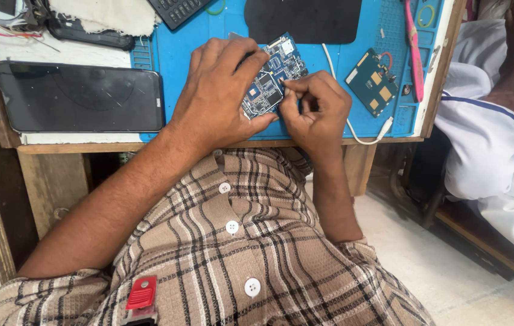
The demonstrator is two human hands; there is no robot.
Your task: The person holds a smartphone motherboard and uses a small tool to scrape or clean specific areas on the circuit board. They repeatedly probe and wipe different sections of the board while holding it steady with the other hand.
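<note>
Circuit board (272, 81), blue and crowded with chips, sits tilted over our blue work mat (175, 54), clamped in our left hand (223, 90) from above and below, seemingly so its face stays steady and turned toward us. Just right of that hold, our right hand (317, 108) pinches its fingertips (286, 84) against the board's edge; whether they grasp something tiny we cannot tell. Further right, a smaller green board (373, 81) and a white cable (353, 130) lie apart on the mat.

— Where were you working there?
— You sat at an electronics repair bench: a blue silicone work mat (175, 54) on a worn wooden table (51, 148), bare circuit boards (373, 81) lying about, and a dark-screened smartphone (79, 96) beside them.
</note>
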